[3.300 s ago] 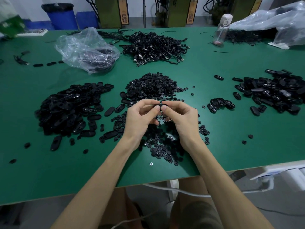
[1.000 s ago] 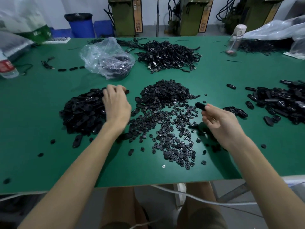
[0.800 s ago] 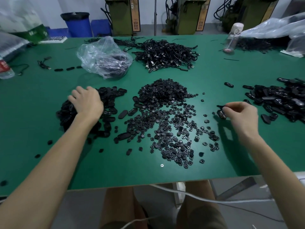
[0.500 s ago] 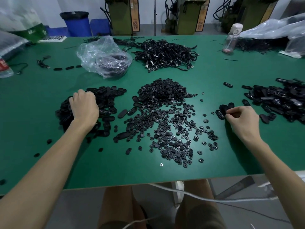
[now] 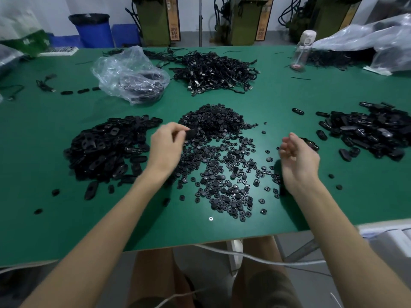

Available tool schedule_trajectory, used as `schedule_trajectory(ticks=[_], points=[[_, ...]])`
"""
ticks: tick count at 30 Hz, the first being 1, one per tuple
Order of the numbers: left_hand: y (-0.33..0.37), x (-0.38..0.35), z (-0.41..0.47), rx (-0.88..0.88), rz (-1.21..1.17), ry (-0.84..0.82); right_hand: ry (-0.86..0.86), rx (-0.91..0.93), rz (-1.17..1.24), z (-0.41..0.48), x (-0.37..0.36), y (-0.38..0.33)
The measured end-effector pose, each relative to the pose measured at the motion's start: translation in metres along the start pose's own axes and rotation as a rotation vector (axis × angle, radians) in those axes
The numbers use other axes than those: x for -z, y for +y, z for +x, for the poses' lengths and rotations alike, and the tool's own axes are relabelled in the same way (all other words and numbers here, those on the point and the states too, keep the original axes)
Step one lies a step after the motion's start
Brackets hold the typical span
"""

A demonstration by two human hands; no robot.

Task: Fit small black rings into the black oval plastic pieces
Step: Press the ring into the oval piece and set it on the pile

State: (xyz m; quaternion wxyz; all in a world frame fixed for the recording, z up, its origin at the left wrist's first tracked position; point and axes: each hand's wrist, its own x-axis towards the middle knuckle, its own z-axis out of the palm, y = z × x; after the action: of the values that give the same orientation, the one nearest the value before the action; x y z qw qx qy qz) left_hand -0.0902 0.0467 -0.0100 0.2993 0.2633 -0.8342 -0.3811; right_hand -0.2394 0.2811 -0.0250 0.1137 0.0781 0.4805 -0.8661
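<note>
Matte green counter [image 5: 66,218]. Glossy black oval pieces [image 5: 106,150] heaped at left; small round rings [image 5: 222,174] heaped and scattered at centre. Left grip [image 5: 165,147] pinches one oval piece [image 5: 190,134], lifted off heap since half-second ago, now over rings. Right grip [image 5: 298,160] drawn back toward centre, fingers loosely curled, empty. Held piece motion-blurred, detail unreadable.

Green table [image 5: 44,130] seen from above. Bears a heap of black oval pieces [image 5: 104,147] at left, a mound of small black rings [image 5: 213,121] at centre thinning toward the near edge, a second oval heap [image 5: 373,130] at right. Farther back: clear plastic bag [image 5: 131,72], tangle of black cables [image 5: 213,70], clear bottle [image 5: 303,52] upright.
</note>
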Motion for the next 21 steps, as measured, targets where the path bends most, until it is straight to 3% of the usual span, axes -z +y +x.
schedule_trajectory(ticks=[3,5,6,10,12,14,21], points=[[0.011,-0.022,-0.017,0.107,-0.217,-0.115,-0.068,-0.191,0.362,-0.004,-0.003,-0.006],[0.015,-0.032,-0.025,0.187,-0.351,-0.16,-0.114,-0.179,0.304,-0.005,-0.002,-0.009],[0.017,-0.036,-0.028,0.211,-0.408,-0.174,-0.139,-0.105,0.121,-0.007,0.0,-0.01],[0.022,-0.045,-0.033,0.279,-0.634,-0.234,-0.288,0.439,-1.127,-0.011,0.012,-0.006],[0.025,-0.047,-0.035,0.287,-0.722,-0.261,-0.392,0.548,-1.477,-0.014,0.017,-0.001],[0.026,-0.049,-0.036,0.266,-0.771,-0.283,-0.432,0.508,-1.584,-0.017,0.02,0.006],[0.024,-0.057,-0.037,0.335,-0.905,-0.324,-0.408,0.518,-1.492,-0.021,0.007,0.019]])
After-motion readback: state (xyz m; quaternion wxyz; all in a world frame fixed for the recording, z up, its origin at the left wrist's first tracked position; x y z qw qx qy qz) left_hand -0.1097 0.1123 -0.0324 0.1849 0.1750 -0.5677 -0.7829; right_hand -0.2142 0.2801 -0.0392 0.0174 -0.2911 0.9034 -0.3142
